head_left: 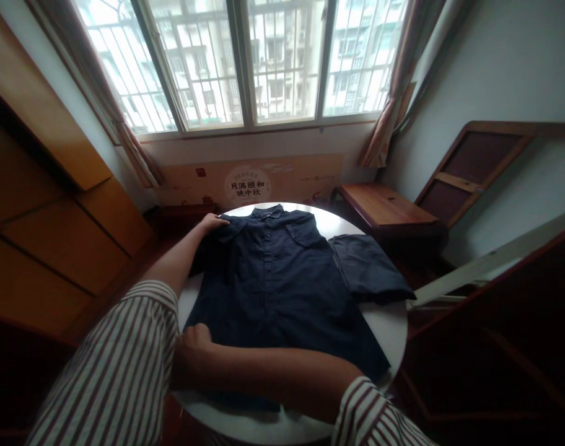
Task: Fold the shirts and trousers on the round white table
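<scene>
A dark navy button-up shirt lies front up, its collar at the far side and its hem toward me. My left hand pinches it at the shoulder on the left, near the top of the sleeve. That sleeve hangs in shadow below the hand. Crossing in front of my body, my right hand is closed at the shirt's lower left side edge, its fingertips mostly hidden. The other sleeve is spread out to the right and reaches past the table rim.
Under the shirt is a round white table. A wooden chair seat stands behind on the right. Wooden cabinets line the left side. Barred windows and a printed banner are at the back.
</scene>
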### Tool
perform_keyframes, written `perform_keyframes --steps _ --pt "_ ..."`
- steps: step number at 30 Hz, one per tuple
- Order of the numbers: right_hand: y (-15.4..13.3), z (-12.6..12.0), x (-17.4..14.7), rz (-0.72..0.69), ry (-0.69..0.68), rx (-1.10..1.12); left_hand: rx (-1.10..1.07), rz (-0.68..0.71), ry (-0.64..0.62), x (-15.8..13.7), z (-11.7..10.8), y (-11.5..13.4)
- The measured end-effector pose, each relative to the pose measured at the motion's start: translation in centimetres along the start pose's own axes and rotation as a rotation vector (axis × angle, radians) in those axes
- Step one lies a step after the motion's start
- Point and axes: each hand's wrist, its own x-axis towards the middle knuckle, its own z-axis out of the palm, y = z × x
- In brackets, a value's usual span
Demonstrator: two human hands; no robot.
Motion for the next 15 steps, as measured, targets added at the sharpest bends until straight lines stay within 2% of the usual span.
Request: perform_keyframes --steps 2,4,7,11,15 --pt "0.1 0.1 0.3 -0.045 0.008 0.024 -0.021 0.023 0.014 0.6 0.4 0.5" --pt "0.2 0.4 0.9 -0.077 -0.057 0.048 -0.034 0.043 0.038 1.0 0.8 0.9" --pt "0.1 1.1 1.7 -0.050 -0.151 0.056 -0.046 0.068 0.063 1.4 1.1 1.4" --pt "-0.1 1.3 1.6 -0.008 -0.080 0.042 -0.052 0.088 0.069 1.1 1.1 1.5" --pt "0.5 0.0 1.8 0.038 -0.105 0.121 -0.053 0.106 0.069 0.3 0.9 1.7"
